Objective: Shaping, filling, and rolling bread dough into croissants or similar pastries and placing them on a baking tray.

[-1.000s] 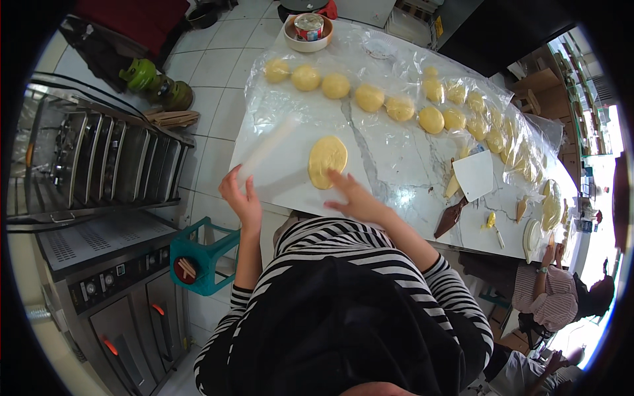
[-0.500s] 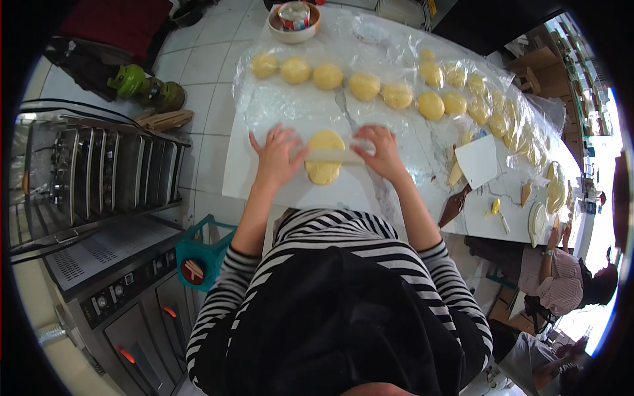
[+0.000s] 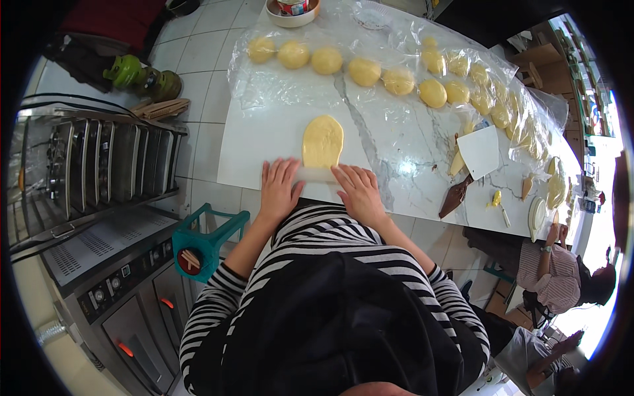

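Observation:
A flattened oval of yellow dough (image 3: 322,142) lies on the white marbled table. Across its near end is a pale rolling pin (image 3: 317,174). My left hand (image 3: 281,185) rests on the pin's left end with its fingers stretched forward. On the other end lies my right hand (image 3: 358,191), fingers extended and flat, the tips beside the dough's near edge. Both hands press from above and do not wrap round the pin; its ends are hidden under them.
Beyond the dough runs a row of round dough balls (image 3: 326,61) under clear plastic sheeting. To the right are a white scraper (image 3: 478,154) and a brown-filled piping bag (image 3: 456,198). A green stool (image 3: 210,245) and tray rack (image 3: 99,165) stand left. Another person (image 3: 555,277) works far right.
Both hands and the rolling pin have come toward me, from the dough's middle to its near end. The dough looks longer and flatter. My fingers now lie straighter.

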Demonstrator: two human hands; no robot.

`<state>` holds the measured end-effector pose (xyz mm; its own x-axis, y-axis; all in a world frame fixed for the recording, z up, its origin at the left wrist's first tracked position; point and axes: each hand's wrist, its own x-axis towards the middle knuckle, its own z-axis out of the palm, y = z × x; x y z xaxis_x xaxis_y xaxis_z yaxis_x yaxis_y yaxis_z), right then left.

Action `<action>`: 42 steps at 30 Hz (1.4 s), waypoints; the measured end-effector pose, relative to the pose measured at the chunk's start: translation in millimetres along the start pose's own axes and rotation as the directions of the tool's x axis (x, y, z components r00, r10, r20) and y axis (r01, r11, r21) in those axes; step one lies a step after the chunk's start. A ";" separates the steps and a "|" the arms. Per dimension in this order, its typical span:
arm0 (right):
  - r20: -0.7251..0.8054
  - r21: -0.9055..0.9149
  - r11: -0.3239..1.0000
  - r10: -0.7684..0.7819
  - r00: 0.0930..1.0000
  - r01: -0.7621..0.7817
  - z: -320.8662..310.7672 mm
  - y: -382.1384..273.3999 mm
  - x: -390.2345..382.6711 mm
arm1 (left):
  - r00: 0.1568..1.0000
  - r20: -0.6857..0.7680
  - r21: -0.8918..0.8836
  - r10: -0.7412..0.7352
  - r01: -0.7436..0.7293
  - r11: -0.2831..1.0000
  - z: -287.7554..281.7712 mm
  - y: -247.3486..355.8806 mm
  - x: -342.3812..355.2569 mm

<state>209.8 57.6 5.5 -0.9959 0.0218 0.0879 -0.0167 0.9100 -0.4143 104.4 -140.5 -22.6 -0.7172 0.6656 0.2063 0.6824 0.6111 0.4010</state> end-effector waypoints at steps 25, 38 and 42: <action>-0.257 -0.047 0.984 0.157 0.953 -0.175 -23.2 78.2 146.3 | 0.988 -0.099 0.134 -0.114 0.127 0.983 8.5 -19.0 183.5; 0.153 -0.025 0.989 -0.137 0.979 0.143 24.6 29.1 65.6 | 0.850 -0.025 -0.508 -0.526 0.443 0.739 8.9 -43.8 168.5; 0.045 0.165 0.984 0.056 0.997 -0.063 -24.7 40.5 81.3 | 0.736 -0.011 -0.776 -0.677 0.421 0.470 -12.5 -45.9 127.5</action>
<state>130.4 106.4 18.3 -0.9982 0.0544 0.0237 0.0317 0.8261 -0.5627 -20.2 -89.0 -3.5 -0.9913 0.0720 -0.1099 -0.0902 0.2352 0.9678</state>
